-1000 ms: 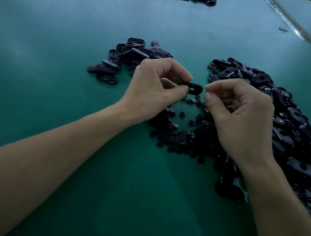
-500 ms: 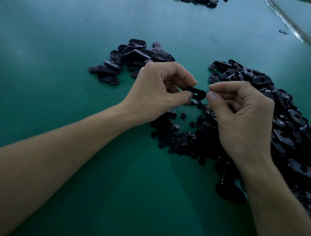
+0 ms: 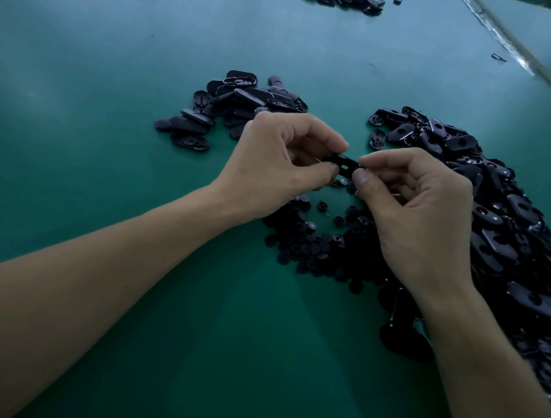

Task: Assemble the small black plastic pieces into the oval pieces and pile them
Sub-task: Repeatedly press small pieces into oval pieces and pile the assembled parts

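Left hand point(image 3: 277, 167): thumb and curled forefinger grip one black oval plastic piece point(image 3: 343, 164) by its left end, held in the air above the smooth, matt green table surface point(image 3: 119, 89). The piece is flat with rounded ends and shows a rectangular slot in its upper face. Right hand point(image 3: 417, 214): thumb and forefinger are pinched together at the right end of the same piece, the other fingers curled into the palm; whether a smaller part lies between those fingertips cannot be told. Directly beneath both hands lies a loose heap of small round black plastic pieces point(image 3: 313, 241), button-like, some with glossy raised centres. A large heap of unsorted black oval pieces point(image 3: 492, 209) runs along the right side, several showing a central hole. A smaller pile of black oval pieces point(image 3: 238, 101) lies beyond the left hand, some with the hollow ribbed underside up. Further black parts point(image 3: 351, 3) sit at the far edge.
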A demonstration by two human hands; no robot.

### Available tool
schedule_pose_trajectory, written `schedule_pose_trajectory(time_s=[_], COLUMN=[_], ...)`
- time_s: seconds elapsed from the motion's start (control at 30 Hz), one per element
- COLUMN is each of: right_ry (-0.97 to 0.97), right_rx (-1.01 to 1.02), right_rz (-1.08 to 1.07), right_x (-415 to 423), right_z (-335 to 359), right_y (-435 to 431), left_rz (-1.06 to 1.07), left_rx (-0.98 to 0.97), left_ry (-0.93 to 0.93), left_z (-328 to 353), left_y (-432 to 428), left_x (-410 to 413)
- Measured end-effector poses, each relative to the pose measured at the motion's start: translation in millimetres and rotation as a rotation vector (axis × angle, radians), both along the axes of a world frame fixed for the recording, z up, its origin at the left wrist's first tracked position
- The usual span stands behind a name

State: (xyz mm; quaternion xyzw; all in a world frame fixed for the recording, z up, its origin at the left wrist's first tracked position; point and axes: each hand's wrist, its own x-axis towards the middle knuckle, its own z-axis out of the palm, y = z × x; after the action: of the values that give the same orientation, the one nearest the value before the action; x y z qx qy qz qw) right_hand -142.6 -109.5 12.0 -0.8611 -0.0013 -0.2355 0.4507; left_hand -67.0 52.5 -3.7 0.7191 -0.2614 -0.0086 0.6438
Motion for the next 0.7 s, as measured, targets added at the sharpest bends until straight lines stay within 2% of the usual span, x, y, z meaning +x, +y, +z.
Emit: schedule_pose_trajectory(time_s=[0.7], right_ry=[0.000], right_rx=[0.000], right_rz=[0.013], right_x=[0.7], right_z=[-0.5], right_y=[0.9], left_rz=[-0.013], left_rx=[-0.006], left_ry=[-0.026], left_z=[-1.8], left_y=[-0.1], left_x=[2.8])
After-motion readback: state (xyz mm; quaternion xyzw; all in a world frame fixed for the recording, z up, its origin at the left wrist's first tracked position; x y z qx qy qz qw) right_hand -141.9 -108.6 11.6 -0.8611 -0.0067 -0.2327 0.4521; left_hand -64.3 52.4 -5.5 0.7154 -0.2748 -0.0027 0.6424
